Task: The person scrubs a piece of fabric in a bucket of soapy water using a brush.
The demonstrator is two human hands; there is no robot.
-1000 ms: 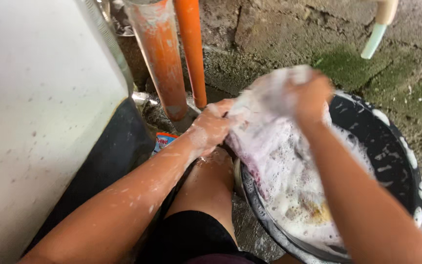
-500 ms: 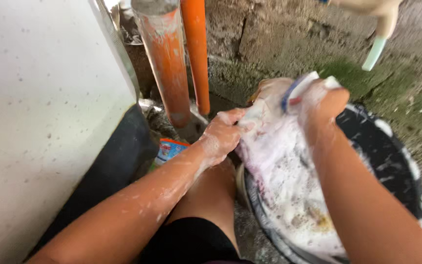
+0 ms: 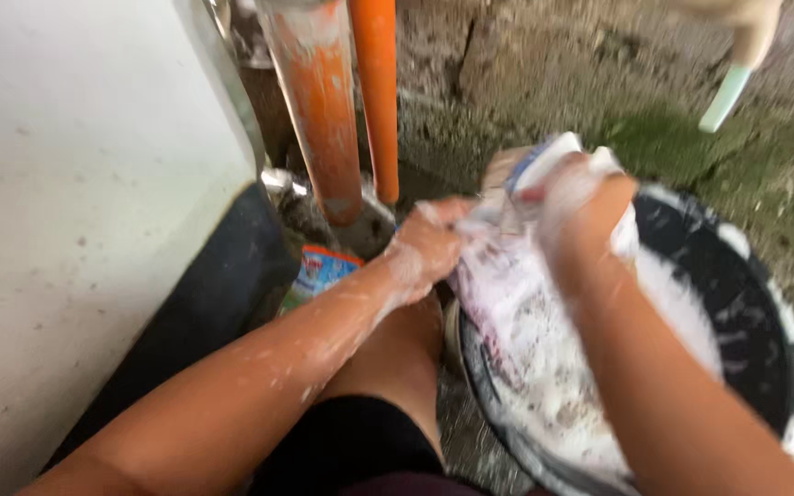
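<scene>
Fingers of the left hand (image 3: 429, 243) and right hand (image 3: 581, 207) clamp tight on the soapy cloth (image 3: 516, 303) above the black basin (image 3: 755, 312), and slick suds could let it slip free.

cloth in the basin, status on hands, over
Left hand gripping soapy cloth edge. Right hand clenched on cloth top, over black basin. Nothing in the way.

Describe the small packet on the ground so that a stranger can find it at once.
Start at the two orange pipes beside the white wall. Below their lower ends, left of the soapy left hand, the packet lies on the wet ground. It alone is blue and white with an orange edge.
</scene>
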